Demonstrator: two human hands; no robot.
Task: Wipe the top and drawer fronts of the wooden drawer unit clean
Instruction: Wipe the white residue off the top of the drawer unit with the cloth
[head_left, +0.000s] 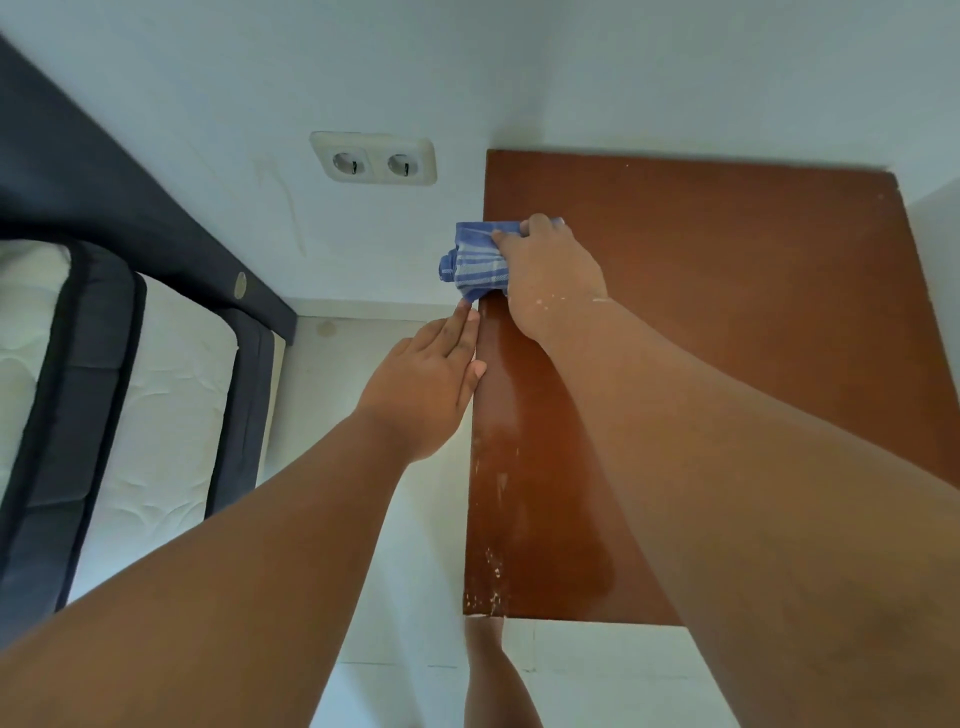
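I look straight down on the reddish-brown top of the wooden drawer unit (727, 322); its drawer fronts are hidden from this angle. My right hand (550, 275) presses a folded blue-and-white striped cloth (475, 260) onto the top's far left edge, part of the cloth hanging over the side. My left hand (426, 384) lies flat with fingers extended against the unit's left edge, just below the cloth, holding nothing. White scuffs mark the top's near left corner.
A double wall socket (374, 158) sits on the white wall left of the unit. A bed with a dark frame (62, 364) and white mattress (166, 405) fills the left side. A narrow strip of pale floor (363, 322) separates bed and unit. My leg (493, 675) shows below.
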